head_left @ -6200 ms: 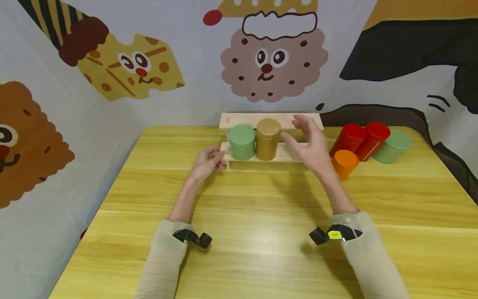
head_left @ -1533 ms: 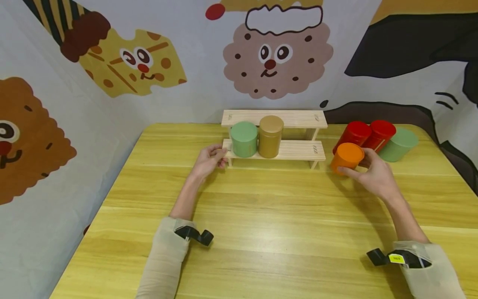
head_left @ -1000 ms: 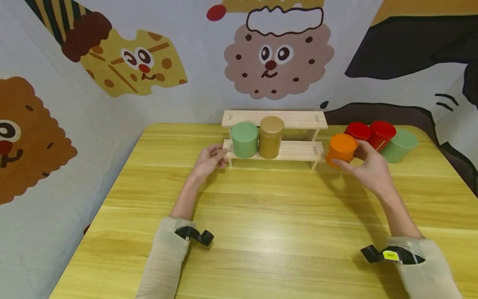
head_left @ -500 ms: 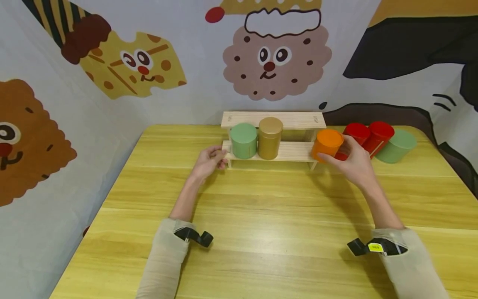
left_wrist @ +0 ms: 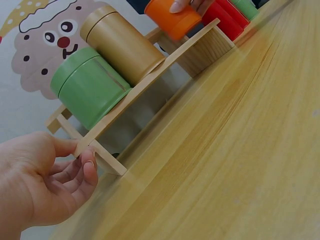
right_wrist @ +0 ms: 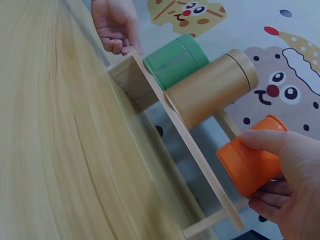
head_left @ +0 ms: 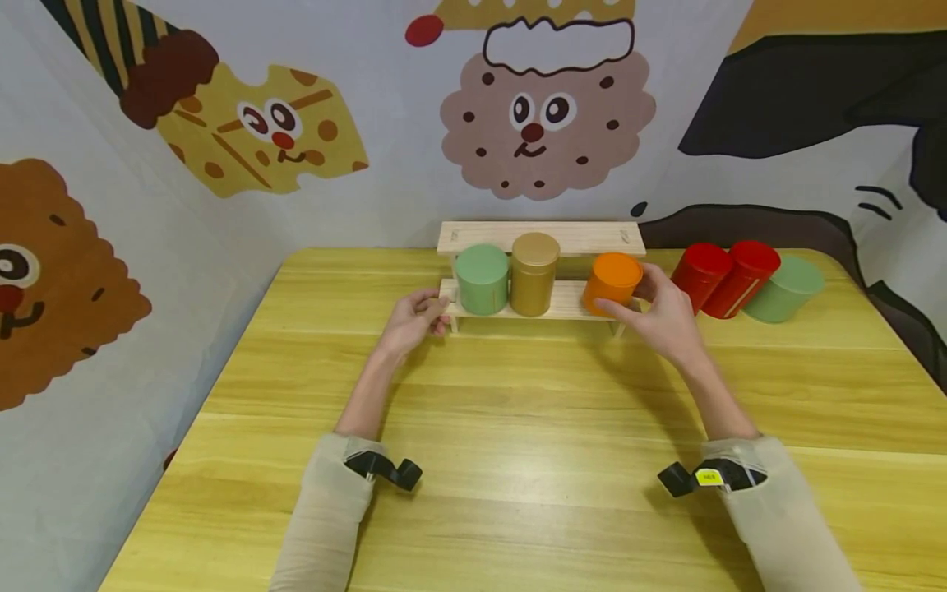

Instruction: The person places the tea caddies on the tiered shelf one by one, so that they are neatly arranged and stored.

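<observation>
My right hand [head_left: 669,323] grips an orange canister [head_left: 612,279] between thumb and fingers. In the right wrist view the orange canister [right_wrist: 252,162] hangs tilted close over the right part of the lower board of a two-step wooden shelf [head_left: 570,298]. A short green canister [head_left: 482,281] and a taller gold canister [head_left: 534,275] stand side by side on the left half of that board. My left hand [head_left: 410,322] pinches the board's left end; the left wrist view shows the thumb of this hand [left_wrist: 45,175] at the corner and the fingers curled below.
Two red canisters [head_left: 703,275] lean at the table's right, beside a tilted green canister [head_left: 786,288]. The shelf's upper board [head_left: 540,237] bears nothing. A cartoon-printed cloth [head_left: 355,222] hangs behind the wooden table [head_left: 473,460].
My right hand, open beside the gold canister at first, has taken the orange canister from in front of the red ones, lifted it and carried it left over the lower board. My left hand has stayed.
</observation>
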